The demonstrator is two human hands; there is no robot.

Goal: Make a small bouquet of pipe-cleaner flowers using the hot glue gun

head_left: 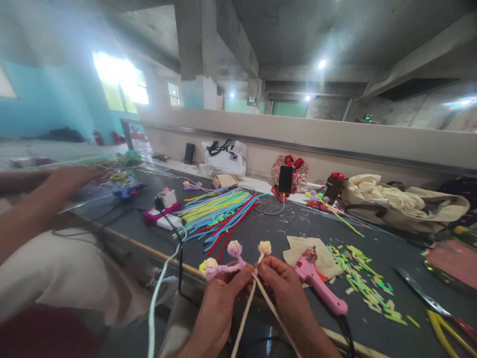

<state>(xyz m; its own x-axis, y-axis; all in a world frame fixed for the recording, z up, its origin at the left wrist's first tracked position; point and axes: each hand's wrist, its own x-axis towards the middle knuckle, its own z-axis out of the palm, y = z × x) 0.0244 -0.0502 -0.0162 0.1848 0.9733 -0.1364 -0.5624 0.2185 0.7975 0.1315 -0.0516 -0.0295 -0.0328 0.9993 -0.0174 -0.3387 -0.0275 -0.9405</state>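
flower sprig (228, 268): held up between the two hands over the near edge of the dark table (276, 226); its fuzzy lilac stem runs left to pale, lilac and yellow blooms.
cream flower (264, 248): upright at the top of the right hand, just beside the sprig.
cream strands (244, 318): two, meeting at the fingertips and spreading apart downward, toward the near side.
handling: probably very light, soft outside and bendable, with little slip; the fluffy heads look easy to crush, so the stem just below the blooms seems the better place to grip.
left hand (218, 308): thumb and fingers pinched together on the sprig's stem near the meeting point.
right hand (288, 293): thumb and forefinger together, clamped on the base of the cream flower; the other fingers curl in, and i cannot tell what they touch.
glue gun (324, 291): pink, just right of the right hand, its nozzle end on a beige cloth (330, 263).
cut pieces (363, 293): green and yellow, strewn right of the gun.
fuzzy sticks (208, 214): a many-coloured heap, farther off and left.
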